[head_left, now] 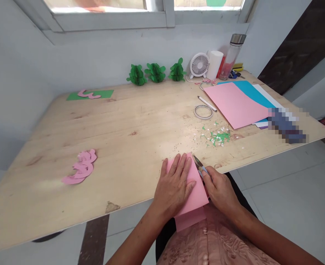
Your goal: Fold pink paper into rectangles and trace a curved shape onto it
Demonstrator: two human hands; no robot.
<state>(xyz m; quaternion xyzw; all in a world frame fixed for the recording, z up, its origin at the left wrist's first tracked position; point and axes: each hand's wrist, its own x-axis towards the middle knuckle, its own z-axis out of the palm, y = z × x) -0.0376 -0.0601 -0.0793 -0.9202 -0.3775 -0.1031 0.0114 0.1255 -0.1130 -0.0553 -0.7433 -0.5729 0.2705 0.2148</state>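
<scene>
Folded pink paper [198,197] lies at the front edge of the table, its lower part hanging over the edge. My left hand [175,184] rests flat on it with the fingers spread, pressing it against the wood. Along the paper's right edge, my right hand [217,186] has its fingers wrapped round a utility knife [202,168], whose tip points away from me near the paper's top right corner. Part of the knife is hidden by the fingers.
Cut pink pieces [81,167] lie at left. Green and white scraps [220,137], tape rolls [203,112], a pen [207,103] and paper sheets [234,103] are at right. Green paper figures [155,72], a small fan [199,65] and a bottle [231,59] stand along the wall.
</scene>
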